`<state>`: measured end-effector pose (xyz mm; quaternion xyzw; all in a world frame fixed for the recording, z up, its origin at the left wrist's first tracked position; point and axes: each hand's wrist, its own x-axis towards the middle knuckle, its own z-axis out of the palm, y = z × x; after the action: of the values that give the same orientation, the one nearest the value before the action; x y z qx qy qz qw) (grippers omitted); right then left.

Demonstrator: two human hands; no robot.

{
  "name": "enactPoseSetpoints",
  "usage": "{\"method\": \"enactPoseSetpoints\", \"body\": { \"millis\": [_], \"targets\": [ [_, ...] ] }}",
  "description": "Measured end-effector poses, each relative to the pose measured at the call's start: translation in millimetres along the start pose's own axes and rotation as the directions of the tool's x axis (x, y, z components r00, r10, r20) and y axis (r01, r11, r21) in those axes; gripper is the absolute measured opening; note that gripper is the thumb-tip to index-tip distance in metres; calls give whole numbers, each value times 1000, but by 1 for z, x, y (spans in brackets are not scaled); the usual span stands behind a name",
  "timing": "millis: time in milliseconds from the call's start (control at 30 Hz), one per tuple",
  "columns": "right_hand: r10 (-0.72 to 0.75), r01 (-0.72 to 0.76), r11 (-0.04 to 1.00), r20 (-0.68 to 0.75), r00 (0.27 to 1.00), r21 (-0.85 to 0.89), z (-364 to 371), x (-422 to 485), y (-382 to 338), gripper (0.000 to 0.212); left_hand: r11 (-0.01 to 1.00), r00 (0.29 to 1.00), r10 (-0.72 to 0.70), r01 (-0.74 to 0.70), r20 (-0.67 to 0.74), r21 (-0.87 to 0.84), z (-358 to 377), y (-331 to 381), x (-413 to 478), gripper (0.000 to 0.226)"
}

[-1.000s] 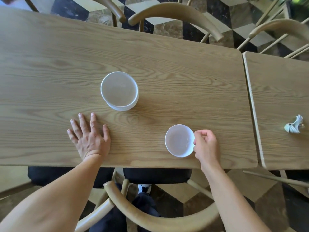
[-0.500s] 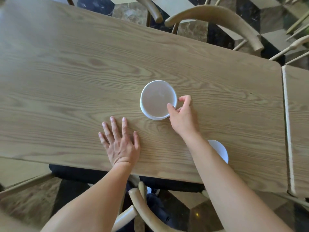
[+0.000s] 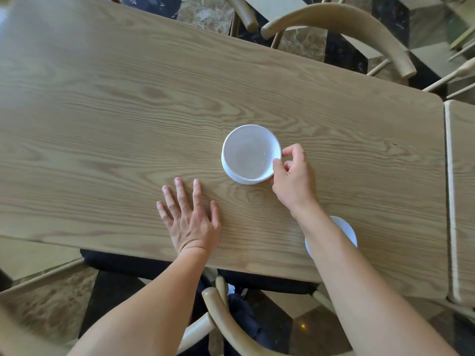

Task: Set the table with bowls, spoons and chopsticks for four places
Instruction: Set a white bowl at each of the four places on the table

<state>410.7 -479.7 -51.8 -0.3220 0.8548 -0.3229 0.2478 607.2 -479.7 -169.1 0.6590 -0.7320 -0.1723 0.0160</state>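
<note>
A stack of white bowls [image 3: 248, 155] stands near the middle of the wooden table [image 3: 128, 104]. My right hand [image 3: 294, 179] pinches the top bowl's right rim between thumb and forefinger, and the top bowl sits slightly askew on the one under it. My left hand [image 3: 189, 214] lies flat on the table, fingers spread, to the lower left of the stack. A single white bowl [image 3: 347, 231] sits near the table's front edge, mostly hidden under my right forearm. No spoons or chopsticks are in view.
A second table [image 3: 462, 201] adjoins on the right across a narrow gap. Curved wooden chairs stand at the far side [image 3: 341, 24] and at the near side [image 3: 231, 322], with a dark seat cushion [image 3: 133, 263] under the front edge.
My right hand left the single bowl by the front edge, reached to the stack and now pinches its top bowl's rim. The left hand stayed flat. The view shifted left.
</note>
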Motion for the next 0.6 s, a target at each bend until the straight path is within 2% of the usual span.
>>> {"method": "enactPoseSetpoints", "body": {
  "millis": [300,500,600],
  "targets": [
    [-215,214,976,-1,977,-43,-12,-10,0,16,1000,1000,-3,3,-13,1,-1,0,-1,67],
    [-216,216,976,-14,976,16,-38,-9,10,15,1000,1000,-20,20,-9,7,-1,0,-2,66],
    [-171,175,981,-48,984,82,-57,-4,19,15,1000,1000,-25,25,0,12,-1,2,-3,66]
  ]
}}
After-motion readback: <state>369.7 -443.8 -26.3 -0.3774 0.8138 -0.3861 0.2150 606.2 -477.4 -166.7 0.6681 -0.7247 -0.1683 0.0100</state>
